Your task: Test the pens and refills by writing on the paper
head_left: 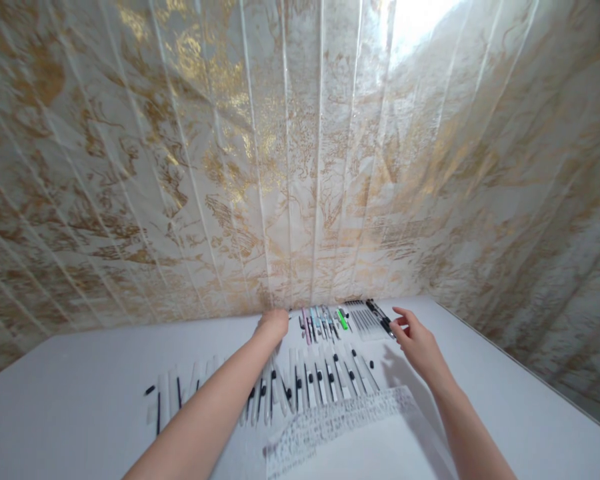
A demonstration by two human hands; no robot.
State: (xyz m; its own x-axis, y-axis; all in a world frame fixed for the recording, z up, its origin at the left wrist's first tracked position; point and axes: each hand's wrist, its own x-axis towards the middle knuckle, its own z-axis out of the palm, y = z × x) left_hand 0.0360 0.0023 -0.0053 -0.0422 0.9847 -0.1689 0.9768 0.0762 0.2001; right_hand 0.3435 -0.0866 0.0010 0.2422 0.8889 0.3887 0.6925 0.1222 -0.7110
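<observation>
At the far side of the white table, my left hand is curled, its back towards me, left of a row of coloured pens. Its fingertips and anything in them are hidden. My right hand is at the right end of the far row, with fingers apart and index finger stretched out. Its fingertips are beside the lower end of some black pens; whether they touch cannot be made out. Between the hands lie a green highlighter and several thin dark refills.
Nearer me, clear pen barrels with black caps and dark refills lie in a long row, partly under my left forearm. A loose black cap lies at left. A printed sheet lies in front. A gold-patterned curtain hangs behind the table.
</observation>
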